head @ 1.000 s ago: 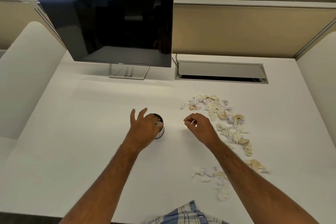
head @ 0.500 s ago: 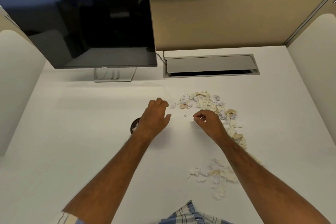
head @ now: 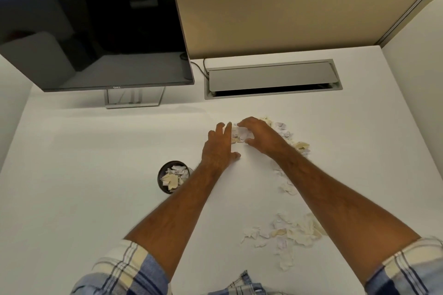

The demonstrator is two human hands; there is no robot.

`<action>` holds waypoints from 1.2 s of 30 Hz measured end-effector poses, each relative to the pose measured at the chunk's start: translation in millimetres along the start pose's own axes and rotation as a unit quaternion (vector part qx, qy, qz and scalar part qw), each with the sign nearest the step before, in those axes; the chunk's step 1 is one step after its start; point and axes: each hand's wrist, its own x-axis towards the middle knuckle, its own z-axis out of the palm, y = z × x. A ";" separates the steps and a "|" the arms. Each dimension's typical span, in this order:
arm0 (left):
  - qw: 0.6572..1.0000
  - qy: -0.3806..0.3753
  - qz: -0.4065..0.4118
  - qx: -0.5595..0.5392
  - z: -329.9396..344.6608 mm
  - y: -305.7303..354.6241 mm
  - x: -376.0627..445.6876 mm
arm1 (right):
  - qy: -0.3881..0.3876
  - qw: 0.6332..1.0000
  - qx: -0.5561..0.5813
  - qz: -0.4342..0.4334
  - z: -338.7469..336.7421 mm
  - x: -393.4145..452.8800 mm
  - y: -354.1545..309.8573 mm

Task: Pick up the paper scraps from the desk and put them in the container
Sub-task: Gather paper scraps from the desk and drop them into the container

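Note:
A black mesh container (head: pixel 161 183) stands on the white desk (head: pixel 84 187), partly filled with paper scraps (head: pixel 174 175). To its right, both hands meet at the far pile of scraps (head: pixel 285 131). My left hand (head: pixel 218 148) has straight fingers set against the pile's left edge. My right hand (head: pixel 261 136) arches over a clump of scraps (head: pixel 242 133), fingers and thumb curled round it. My right forearm hides part of the pile. A second pile of scraps (head: pixel 293 232) lies near the front edge, with a few loose scraps (head: pixel 286 187) between the piles.
A dark monitor (head: pixel 96 31) on a stand occupies the back left. A grey cable hatch (head: pixel 271 76) is set into the desk at the back, with a beige partition (head: pixel 287 14) behind it. White side panels flank the desk.
My left hand has left the container and moved right and forward to the far pile. My right hand has reached forward from a small pinch onto the clump. The view has tilted closer.

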 end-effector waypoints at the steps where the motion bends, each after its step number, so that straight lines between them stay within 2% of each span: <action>1: 1.000 -0.008 0.000 -0.004 1.5 -0.2 2.3 | -0.011 1.000 -0.008 -0.001 1.1 4.0 0.9; 6: 0.999 0.010 0.009 -0.043 8.8 0.5 6.4 | -0.026 1.000 -0.007 -0.002 7.7 12.2 6.9; 13: 0.994 0.041 0.000 -0.102 7.2 8.5 8.5 | -0.007 0.999 -0.030 0.012 11.1 9.5 4.0; 20: 0.995 0.051 -0.012 -0.081 10.9 8.4 6.0 | -0.019 0.998 -0.055 0.022 7.7 1.4 -2.8; 30: 0.990 0.044 -0.050 -0.124 5.2 5.6 -5.5 | 0.056 0.996 0.032 0.069 -0.7 -22.9 -5.9; 36: 0.983 0.071 -0.048 -0.162 -15.8 8.4 -21.3 | 0.100 0.987 0.096 0.077 -15.1 -43.1 -13.8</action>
